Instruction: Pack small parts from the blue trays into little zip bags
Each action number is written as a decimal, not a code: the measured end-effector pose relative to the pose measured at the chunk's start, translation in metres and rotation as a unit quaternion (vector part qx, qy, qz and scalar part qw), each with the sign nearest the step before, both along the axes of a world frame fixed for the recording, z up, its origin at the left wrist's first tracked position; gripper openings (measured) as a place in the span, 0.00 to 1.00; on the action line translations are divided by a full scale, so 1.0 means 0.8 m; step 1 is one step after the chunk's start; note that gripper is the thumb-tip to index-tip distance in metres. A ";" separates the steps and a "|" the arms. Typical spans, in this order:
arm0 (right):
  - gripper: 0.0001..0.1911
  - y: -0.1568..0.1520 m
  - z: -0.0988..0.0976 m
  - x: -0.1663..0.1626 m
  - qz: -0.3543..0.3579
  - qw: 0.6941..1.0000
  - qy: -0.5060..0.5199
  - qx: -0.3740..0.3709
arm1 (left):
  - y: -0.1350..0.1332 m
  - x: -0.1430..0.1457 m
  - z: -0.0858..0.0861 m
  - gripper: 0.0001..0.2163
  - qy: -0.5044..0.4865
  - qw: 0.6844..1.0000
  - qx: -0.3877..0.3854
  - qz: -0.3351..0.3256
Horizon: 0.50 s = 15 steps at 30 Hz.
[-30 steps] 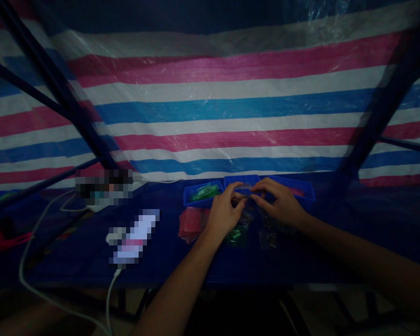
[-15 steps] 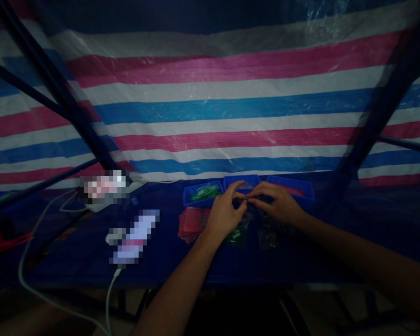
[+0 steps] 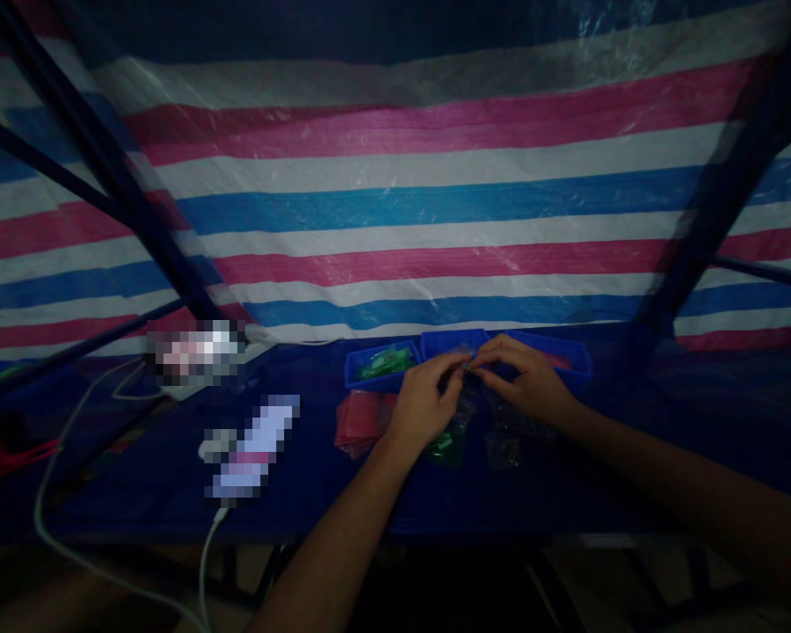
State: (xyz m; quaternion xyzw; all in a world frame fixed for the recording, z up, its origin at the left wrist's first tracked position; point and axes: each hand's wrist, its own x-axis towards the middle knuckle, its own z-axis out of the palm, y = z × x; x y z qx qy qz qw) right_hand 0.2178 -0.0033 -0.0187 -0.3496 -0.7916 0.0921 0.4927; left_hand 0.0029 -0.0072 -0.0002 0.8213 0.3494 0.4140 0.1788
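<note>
My left hand [image 3: 427, 397] and my right hand [image 3: 526, 378] meet over the table, fingertips pinched close together. Between them is something small and dark, too dim to name. Just behind my hands stand three blue trays: the left tray [image 3: 351, 373] has green packets [image 3: 388, 360] in it, the middle tray [image 3: 435, 339] is partly hidden, and the right tray [image 3: 584, 353] shows something red inside. Below my left hand lie red plastic packets [image 3: 357, 422] and a green packet [image 3: 446, 445]. Under my right hand are clear small bags [image 3: 502, 448] with dark contents.
On the left of the blue table [image 3: 343, 501] lies a blurred phone [image 3: 258, 447] with a white cable [image 3: 204, 554]. Farther back is a white power strip [image 3: 258, 352]. Blue metal posts [image 3: 712, 211] flank the striped sheet [image 3: 422, 202].
My left fingers have drawn down and closer in around the small thing. My right hand has shifted slightly, still meeting the left. The items on the table look the same.
</note>
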 end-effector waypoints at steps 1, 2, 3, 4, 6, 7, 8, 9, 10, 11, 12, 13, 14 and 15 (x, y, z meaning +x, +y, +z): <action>0.07 0.000 0.000 0.000 -0.001 1.000 -0.003 0.002 | -0.001 0.001 0.001 0.14 -0.009 1.000 0.000 0.001; 0.08 0.001 0.000 0.001 -0.001 1.000 -0.008 0.003 | -0.002 0.001 0.001 0.14 -0.019 1.000 -0.006 0.002; 0.08 0.000 0.001 0.001 0.000 1.000 -0.013 0.003 | -0.003 0.002 0.002 0.13 -0.029 0.999 -0.016 0.001; 0.09 0.000 0.002 0.001 0.001 1.000 -0.017 0.005 | -0.003 0.002 0.002 0.12 -0.040 0.999 -0.028 -0.001; 0.09 -0.003 0.004 0.001 0.000 1.000 -0.017 0.006 | -0.002 0.002 0.002 0.10 -0.059 0.997 -0.041 0.003; 0.10 -0.004 0.005 0.001 -0.004 1.000 -0.014 0.006 | -0.001 0.001 0.001 0.09 -0.062 0.997 -0.042 0.008; 0.10 -0.005 0.006 0.001 -0.010 1.000 -0.008 0.005 | 0.000 0.001 0.001 0.08 -0.061 0.997 -0.042 0.015; 0.10 -0.005 0.007 0.002 -0.016 1.000 0.001 0.003 | 0.002 0.002 0.000 0.08 -0.059 0.997 -0.041 0.019; 0.11 -0.005 0.007 0.002 -0.019 1.000 0.008 0.000 | 0.003 0.002 -0.001 0.09 -0.055 0.997 -0.043 0.020; 0.11 -0.005 0.007 0.003 -0.016 1.000 0.013 -0.004 | 0.004 0.002 -0.002 0.11 -0.053 0.997 -0.047 0.018; 0.12 -0.004 0.006 0.003 -0.007 1.000 0.017 -0.009 | 0.004 0.002 -0.002 0.15 -0.053 0.997 -0.052 0.013; 0.13 -0.003 0.005 0.003 0.006 1.000 0.018 -0.017 | 0.005 0.002 -0.003 0.19 -0.054 0.997 -0.057 0.007; 0.13 -0.003 0.004 0.004 0.022 0.999 0.017 -0.027 | 0.005 0.003 -0.003 0.22 -0.055 0.997 -0.059 0.002; 0.14 -0.002 0.003 0.003 0.037 0.998 0.014 -0.039 | 0.005 0.003 -0.003 0.25 -0.056 0.997 -0.059 -0.001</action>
